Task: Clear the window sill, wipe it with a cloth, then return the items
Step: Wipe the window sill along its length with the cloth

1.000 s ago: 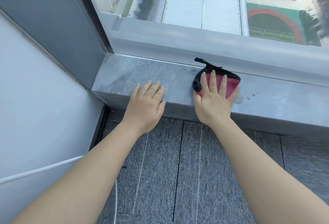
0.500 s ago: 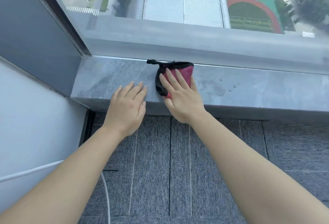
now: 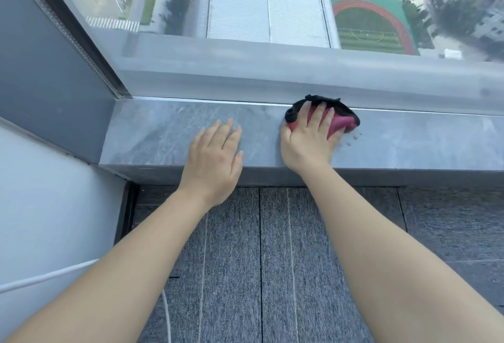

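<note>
A grey stone window sill [image 3: 152, 135] runs across the view below the glass. My right hand [image 3: 309, 140] presses flat on a crumpled red cloth with black trim [image 3: 341, 121], bunched against the back edge of the sill. My left hand [image 3: 215, 157] lies palm down on the bare sill to the left, fingers together, holding nothing. A few small water drops [image 3: 353, 138] sit on the stone just right of the cloth. No other items stand on the visible sill.
The window frame and dark side panel [image 3: 49, 75] close off the sill at the left. A white wall [image 3: 41, 206] with a white cable [image 3: 54, 274] is at lower left. Grey carpet tiles [image 3: 272, 260] cover the floor below the sill.
My right hand slid the cloth left along the sill, then back right toward the water drops and the back edge. The left hand stayed flat on the sill.
</note>
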`<move>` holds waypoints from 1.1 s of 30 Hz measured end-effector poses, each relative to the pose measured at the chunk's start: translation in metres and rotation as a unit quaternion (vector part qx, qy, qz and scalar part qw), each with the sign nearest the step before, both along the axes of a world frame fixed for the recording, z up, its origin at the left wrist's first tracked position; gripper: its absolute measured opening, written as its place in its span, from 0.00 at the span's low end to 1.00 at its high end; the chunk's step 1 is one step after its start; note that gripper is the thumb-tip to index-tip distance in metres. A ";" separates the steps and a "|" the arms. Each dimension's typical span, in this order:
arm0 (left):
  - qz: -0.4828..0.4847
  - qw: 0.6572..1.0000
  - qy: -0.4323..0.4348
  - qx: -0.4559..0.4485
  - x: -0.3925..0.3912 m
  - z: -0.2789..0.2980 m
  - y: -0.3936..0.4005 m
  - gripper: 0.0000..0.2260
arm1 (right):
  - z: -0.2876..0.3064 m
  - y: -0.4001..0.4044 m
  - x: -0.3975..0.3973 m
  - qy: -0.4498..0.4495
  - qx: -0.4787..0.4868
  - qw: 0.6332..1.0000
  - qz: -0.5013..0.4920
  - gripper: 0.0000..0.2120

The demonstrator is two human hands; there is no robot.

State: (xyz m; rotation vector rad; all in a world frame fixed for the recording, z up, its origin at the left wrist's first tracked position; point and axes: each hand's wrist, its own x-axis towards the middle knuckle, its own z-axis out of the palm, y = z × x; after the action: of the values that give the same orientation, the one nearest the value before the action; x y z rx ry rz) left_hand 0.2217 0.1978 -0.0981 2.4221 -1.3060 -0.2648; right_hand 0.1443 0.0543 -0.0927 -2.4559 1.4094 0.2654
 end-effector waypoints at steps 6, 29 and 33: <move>0.005 1.000 -0.017 0.021 -0.010 -0.005 -0.004 0.30 | -0.002 0.006 -0.021 -0.035 -0.029 0.971 0.235 0.28; -0.067 0.994 -0.076 0.031 -0.051 -0.013 -0.035 0.21 | -0.006 -0.039 -0.047 -0.019 -0.035 0.996 0.079 0.30; -0.055 0.995 -0.076 0.030 -0.054 -0.014 -0.036 0.22 | -0.005 -0.033 -0.068 -0.046 -0.034 0.965 0.258 0.28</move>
State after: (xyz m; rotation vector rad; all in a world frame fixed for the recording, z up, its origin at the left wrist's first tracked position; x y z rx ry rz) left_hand 0.1674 0.1621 -0.1118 2.4652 -1.5200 -0.1530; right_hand 0.0764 0.0215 -0.0974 -2.8149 0.7302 0.2098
